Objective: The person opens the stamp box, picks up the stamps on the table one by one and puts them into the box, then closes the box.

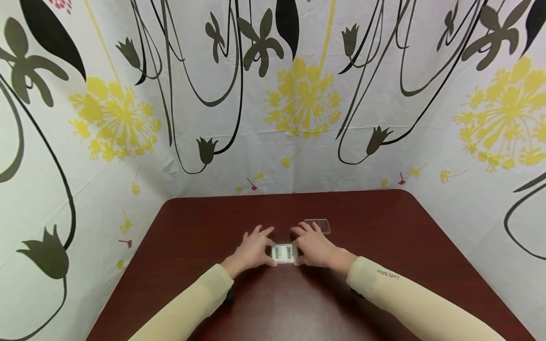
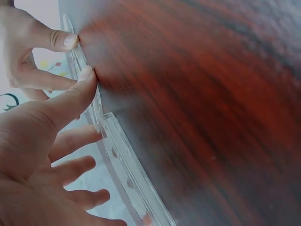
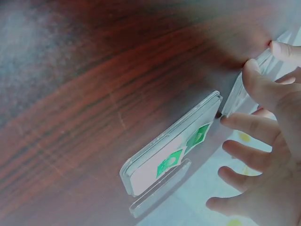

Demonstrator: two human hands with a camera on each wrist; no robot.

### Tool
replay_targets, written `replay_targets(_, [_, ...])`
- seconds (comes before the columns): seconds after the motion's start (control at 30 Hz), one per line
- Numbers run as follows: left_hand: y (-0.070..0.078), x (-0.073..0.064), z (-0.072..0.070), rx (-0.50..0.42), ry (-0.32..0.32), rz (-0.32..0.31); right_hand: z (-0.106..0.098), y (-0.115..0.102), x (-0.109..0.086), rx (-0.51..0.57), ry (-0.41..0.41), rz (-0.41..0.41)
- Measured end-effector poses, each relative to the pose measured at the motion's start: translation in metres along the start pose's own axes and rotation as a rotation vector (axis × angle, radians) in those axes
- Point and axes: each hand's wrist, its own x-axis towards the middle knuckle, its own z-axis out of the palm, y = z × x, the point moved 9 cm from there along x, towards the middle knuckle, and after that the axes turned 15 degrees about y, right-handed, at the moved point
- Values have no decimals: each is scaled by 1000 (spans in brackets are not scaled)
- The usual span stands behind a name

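In the head view a flat clear plastic case (image 1: 283,254) with green and white labels lies on the table between both hands. My left hand (image 1: 251,251) holds its left end by thumb and forefinger, the other fingers spread. At its right end my right hand (image 1: 316,248) does the same. The left wrist view shows both thumbs on the edge of a thin clear piece (image 2: 83,70). Beyond the left forefinger lies a clear box (image 2: 136,174). Below the right fingers, the right wrist view shows a clear box with green labels (image 3: 171,146).
A clear rectangular lid (image 1: 323,226) lies flat behind the right hand, partly covered by its fingers. The dark red wooden table (image 1: 213,218) has rounded far corners. A white curtain (image 1: 294,156) with flower prints hangs round it.
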Motion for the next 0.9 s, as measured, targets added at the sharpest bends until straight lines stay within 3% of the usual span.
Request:
replay_targets(0.4, [-5, -1, -2, 12, 4, -18, 2, 3, 10, -9, -1, 5])
replay_targets(0.6, [-2, -2, -2, 49, 5, 15, 5, 12, 2, 10, -8, 55])
replay_targets(0.9, [-1, -4, -4, 81, -4, -2, 4, 13, -6, 6, 5, 61])
